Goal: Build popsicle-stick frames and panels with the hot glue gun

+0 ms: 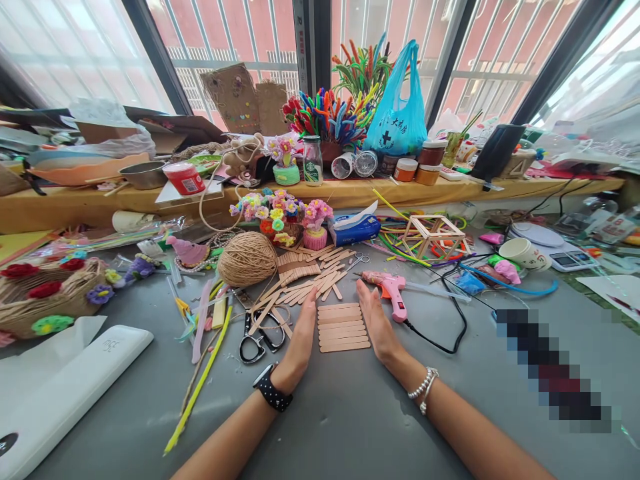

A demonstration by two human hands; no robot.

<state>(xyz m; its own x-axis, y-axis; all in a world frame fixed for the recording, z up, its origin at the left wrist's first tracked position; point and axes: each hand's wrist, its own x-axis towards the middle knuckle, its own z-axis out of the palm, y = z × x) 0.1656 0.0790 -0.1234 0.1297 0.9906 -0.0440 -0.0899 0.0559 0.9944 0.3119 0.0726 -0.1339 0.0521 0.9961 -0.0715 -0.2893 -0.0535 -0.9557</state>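
A row of wooden craft sticks (344, 328) lies side by side on the grey table, forming a flat square panel. My left hand (301, 340) stands on edge along the panel's left side, fingers straight and together, palm turned toward the sticks. Along the right side, my right hand (379, 327) is held the same way, its fingers stretched out. Neither hand grips anything; whether they touch the stick ends, I cannot tell. Just beyond are loose craft sticks (333, 275) in a pile. A pink glue gun (395, 291) lies close to my right hand, black-handled scissors (261, 337) left of my left hand.
A ball of twine (247, 259) sits behind the scissors. Yellow pipe cleaner (205, 380) lies at left, near a long white device (95, 393). A stick frame (436, 237) and a digital scale (565, 253) stand at back right. The glue gun's cord (440, 348) loops rightward.
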